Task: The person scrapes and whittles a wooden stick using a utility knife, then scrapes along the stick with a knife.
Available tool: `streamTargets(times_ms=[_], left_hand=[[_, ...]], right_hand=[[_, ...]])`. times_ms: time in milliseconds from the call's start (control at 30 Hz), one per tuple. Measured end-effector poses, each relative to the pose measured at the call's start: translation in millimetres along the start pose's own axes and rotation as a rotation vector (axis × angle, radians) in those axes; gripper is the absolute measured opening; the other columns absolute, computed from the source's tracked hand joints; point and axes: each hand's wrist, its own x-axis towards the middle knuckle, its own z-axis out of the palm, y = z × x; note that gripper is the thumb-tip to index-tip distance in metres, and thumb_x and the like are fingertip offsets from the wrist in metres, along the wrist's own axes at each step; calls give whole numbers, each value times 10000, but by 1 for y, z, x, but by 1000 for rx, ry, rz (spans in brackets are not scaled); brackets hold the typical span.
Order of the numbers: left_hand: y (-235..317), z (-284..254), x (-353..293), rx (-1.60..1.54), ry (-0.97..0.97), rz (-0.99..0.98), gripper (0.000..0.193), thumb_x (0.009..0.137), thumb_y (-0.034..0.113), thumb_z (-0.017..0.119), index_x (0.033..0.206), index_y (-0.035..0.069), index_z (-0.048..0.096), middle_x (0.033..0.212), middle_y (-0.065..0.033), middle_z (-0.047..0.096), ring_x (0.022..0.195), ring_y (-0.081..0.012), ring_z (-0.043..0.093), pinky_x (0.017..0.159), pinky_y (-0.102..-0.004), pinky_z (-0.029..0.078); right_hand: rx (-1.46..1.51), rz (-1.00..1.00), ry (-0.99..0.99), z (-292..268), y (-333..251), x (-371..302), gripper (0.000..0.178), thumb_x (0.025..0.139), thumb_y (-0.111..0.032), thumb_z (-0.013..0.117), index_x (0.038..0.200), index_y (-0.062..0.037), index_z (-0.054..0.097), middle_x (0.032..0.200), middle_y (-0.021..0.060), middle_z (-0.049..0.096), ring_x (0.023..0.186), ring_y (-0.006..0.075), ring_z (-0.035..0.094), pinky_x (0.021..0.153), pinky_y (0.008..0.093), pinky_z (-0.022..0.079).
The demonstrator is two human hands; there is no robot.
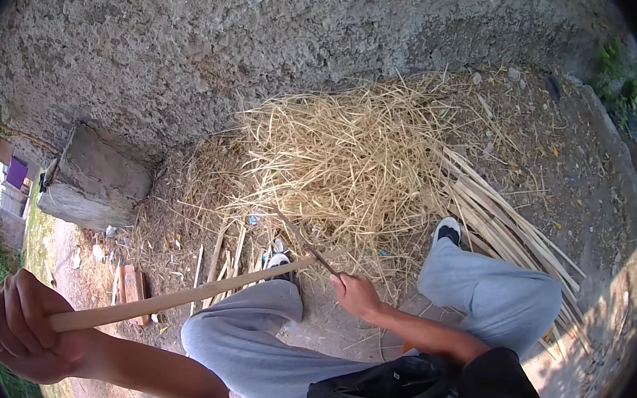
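My left hand [24, 324], out at the lower left, is closed round one end of a long pale split-wood strip [190, 294], possibly bamboo. The strip runs up to the right, over my left shin, towards my right hand [359, 295]. That hand is closed on the handle of a knife [303, 241], whose dark, narrow blade points up and left and crosses the strip near its far end. My fingers hide most of the handle. Beyond the blade lies a large heap of thin pale shavings [345, 163].
Long pale strips [519, 222] lie bundled beside my right shoe [447, 231], and shorter strips [225, 255] lie by my left shoe. A reddish brick [133, 294] and a concrete block [98, 178] stand to the left. A rough grey wall [273, 33] rises behind the shavings.
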Motion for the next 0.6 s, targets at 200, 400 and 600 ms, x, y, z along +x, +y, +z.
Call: streamTargets(times_ms=[200, 400, 600], left_hand=[[9, 4, 6, -9, 7, -5, 244, 991, 135, 422, 785, 42, 514, 577, -7, 446, 499, -114, 421, 551, -258, 407], [11, 52, 1, 303, 323, -129, 240, 986, 150, 439, 828, 14, 558, 637, -37, 505, 605, -161, 494, 645, -308, 460], [10, 50, -5, 133, 109, -119, 264, 998, 160, 411, 746, 88, 447, 539, 28, 385, 488, -99, 330, 522, -289, 355]], right_hand=[[-12, 128, -128, -22, 15, 3, 403, 983, -285, 485, 812, 41, 647, 698, 271, 632, 675, 456, 643, 643, 532, 509], [-82, 269, -244, -55, 0, 10, 401, 982, -290, 473, 859, 45, 658, 717, 263, 642, 723, 461, 645, 688, 534, 517], [170, -217, -70, -84, -111, -11, 332, 976, -265, 532, 842, 18, 643, 646, 234, 614, 621, 431, 617, 594, 507, 491]])
